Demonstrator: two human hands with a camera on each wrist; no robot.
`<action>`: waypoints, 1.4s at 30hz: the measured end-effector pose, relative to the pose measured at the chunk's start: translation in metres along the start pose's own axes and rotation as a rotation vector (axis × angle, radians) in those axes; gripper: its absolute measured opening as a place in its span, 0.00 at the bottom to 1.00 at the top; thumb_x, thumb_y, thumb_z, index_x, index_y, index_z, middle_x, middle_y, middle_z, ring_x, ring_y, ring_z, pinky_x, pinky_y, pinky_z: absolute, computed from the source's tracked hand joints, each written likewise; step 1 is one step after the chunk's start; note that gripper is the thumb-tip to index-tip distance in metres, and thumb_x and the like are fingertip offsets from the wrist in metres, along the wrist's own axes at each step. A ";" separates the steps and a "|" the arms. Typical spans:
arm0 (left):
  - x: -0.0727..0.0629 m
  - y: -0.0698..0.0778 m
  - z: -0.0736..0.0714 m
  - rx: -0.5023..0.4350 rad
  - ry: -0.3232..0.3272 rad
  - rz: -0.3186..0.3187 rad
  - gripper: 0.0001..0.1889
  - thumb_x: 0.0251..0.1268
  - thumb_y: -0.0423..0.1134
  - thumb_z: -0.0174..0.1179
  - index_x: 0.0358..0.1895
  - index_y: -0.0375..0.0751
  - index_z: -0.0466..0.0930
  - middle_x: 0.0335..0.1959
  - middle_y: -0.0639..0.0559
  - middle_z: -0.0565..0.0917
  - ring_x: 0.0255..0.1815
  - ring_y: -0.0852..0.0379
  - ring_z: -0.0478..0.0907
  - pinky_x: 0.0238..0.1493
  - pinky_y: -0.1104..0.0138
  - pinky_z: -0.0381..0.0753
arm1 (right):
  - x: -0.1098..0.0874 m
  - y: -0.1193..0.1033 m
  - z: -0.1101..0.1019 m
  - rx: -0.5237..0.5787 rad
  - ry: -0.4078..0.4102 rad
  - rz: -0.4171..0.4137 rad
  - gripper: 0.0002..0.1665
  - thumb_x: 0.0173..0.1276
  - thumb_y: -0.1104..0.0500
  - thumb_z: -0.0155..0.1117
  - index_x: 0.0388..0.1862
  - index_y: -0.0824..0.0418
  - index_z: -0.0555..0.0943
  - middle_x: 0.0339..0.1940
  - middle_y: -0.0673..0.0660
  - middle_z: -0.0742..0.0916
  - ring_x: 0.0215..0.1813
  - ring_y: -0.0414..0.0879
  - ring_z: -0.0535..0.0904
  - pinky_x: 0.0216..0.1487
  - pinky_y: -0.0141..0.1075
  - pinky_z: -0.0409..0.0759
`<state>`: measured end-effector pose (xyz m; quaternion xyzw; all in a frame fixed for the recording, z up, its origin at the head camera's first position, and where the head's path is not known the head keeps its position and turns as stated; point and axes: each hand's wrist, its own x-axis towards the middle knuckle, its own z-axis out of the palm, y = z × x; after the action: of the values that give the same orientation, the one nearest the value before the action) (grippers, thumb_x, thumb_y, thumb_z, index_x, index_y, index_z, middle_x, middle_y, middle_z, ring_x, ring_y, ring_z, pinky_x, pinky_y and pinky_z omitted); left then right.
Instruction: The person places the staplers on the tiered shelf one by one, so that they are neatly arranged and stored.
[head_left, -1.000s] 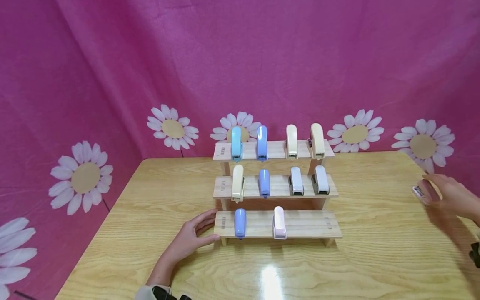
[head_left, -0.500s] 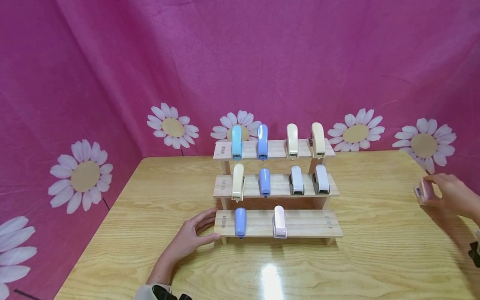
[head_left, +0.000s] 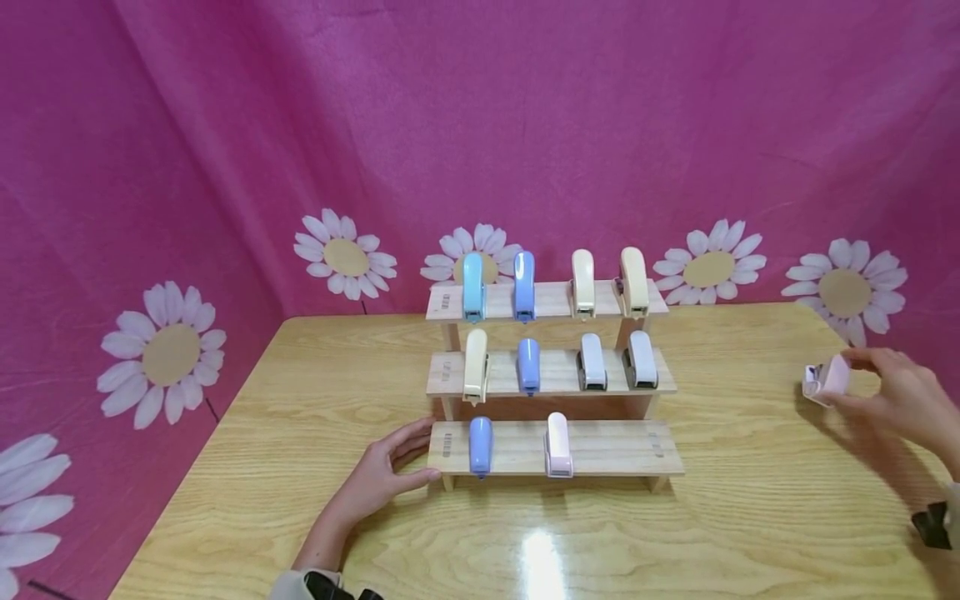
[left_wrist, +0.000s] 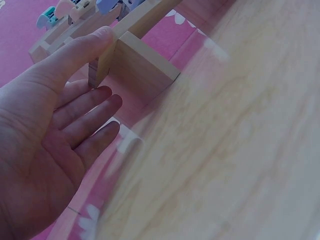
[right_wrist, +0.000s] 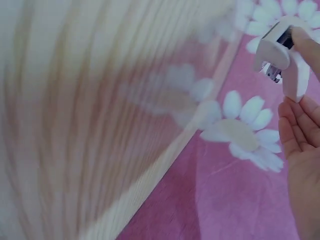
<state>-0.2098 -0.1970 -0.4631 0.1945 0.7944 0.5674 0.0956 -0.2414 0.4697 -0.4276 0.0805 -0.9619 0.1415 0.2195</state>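
My right hand (head_left: 903, 396) pinches a pale pink stapler (head_left: 830, 379) between thumb and fingers at the table's far right. In the right wrist view the stapler (right_wrist: 296, 75) is tilted, its metal part exposed. A three-tier wooden display rack (head_left: 615, 450) stands mid-table. At the left end of its lowest shelf, my left hand (head_left: 378, 471) holds the corners, thumb in front and a finger behind. The left wrist view shows the thumb on the shelf edge and the other fingers loosely bent. On that shelf sit a blue stapler (head_left: 481, 446) and a pinkish-white stapler (head_left: 558, 446).
Four-coloured rows fill the upper tiers: a cyan stapler (head_left: 472, 287), a cream stapler (head_left: 476, 367), a grey-white stapler (head_left: 592, 362) and several more. A pink flowered cloth (head_left: 525, 125) hangs behind the wooden table (head_left: 750, 500).
My right hand has carried the pink stapler a little to the left and turned it. My left hand stays at the shelf's end.
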 end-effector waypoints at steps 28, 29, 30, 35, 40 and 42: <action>-0.001 0.003 0.000 -0.004 0.007 -0.018 0.41 0.59 0.41 0.70 0.73 0.34 0.61 0.70 0.33 0.70 0.69 0.37 0.71 0.71 0.57 0.74 | 0.005 -0.179 -0.021 0.410 0.317 -0.468 0.52 0.51 0.27 0.66 0.47 0.76 0.79 0.52 0.36 0.80 0.55 0.24 0.72 0.60 0.11 0.68; 0.000 0.003 0.000 -0.004 0.007 -0.019 0.41 0.59 0.41 0.70 0.73 0.34 0.61 0.70 0.33 0.70 0.69 0.38 0.71 0.71 0.57 0.74 | 0.004 -0.185 -0.021 0.419 0.321 -0.482 0.52 0.52 0.27 0.66 0.46 0.76 0.80 0.51 0.39 0.81 0.56 0.24 0.72 0.60 0.12 0.69; 0.000 0.004 0.000 -0.003 0.007 -0.019 0.41 0.59 0.41 0.70 0.73 0.34 0.61 0.70 0.33 0.70 0.69 0.38 0.71 0.71 0.57 0.74 | 0.003 -0.190 -0.020 0.427 0.331 -0.503 0.51 0.52 0.27 0.67 0.46 0.76 0.80 0.49 0.42 0.82 0.56 0.25 0.73 0.60 0.12 0.69; 0.001 0.004 0.000 0.006 0.007 -0.018 0.41 0.58 0.41 0.70 0.73 0.34 0.61 0.70 0.34 0.70 0.69 0.38 0.71 0.71 0.57 0.73 | -0.003 -0.214 -0.016 0.426 0.303 -0.567 0.48 0.56 0.29 0.66 0.47 0.75 0.80 0.44 0.58 0.84 0.57 0.27 0.73 0.62 0.12 0.69; 0.001 0.002 0.000 0.009 0.009 -0.016 0.41 0.58 0.41 0.70 0.73 0.34 0.61 0.70 0.34 0.70 0.69 0.38 0.71 0.72 0.56 0.73 | -0.009 -0.228 -0.008 0.373 0.205 -0.588 0.46 0.59 0.29 0.62 0.50 0.72 0.79 0.45 0.60 0.83 0.56 0.29 0.71 0.65 0.10 0.66; 0.001 0.002 0.001 0.008 0.010 -0.018 0.41 0.58 0.41 0.70 0.73 0.34 0.61 0.70 0.34 0.70 0.69 0.38 0.71 0.72 0.56 0.73 | -0.011 -0.231 -0.004 0.343 0.163 -0.586 0.45 0.60 0.29 0.61 0.51 0.70 0.78 0.47 0.58 0.83 0.55 0.31 0.71 0.65 0.09 0.63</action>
<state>-0.2099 -0.1958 -0.4617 0.1850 0.7990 0.5641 0.0961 -0.1797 0.2529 -0.3746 0.3773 -0.8396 0.2382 0.3099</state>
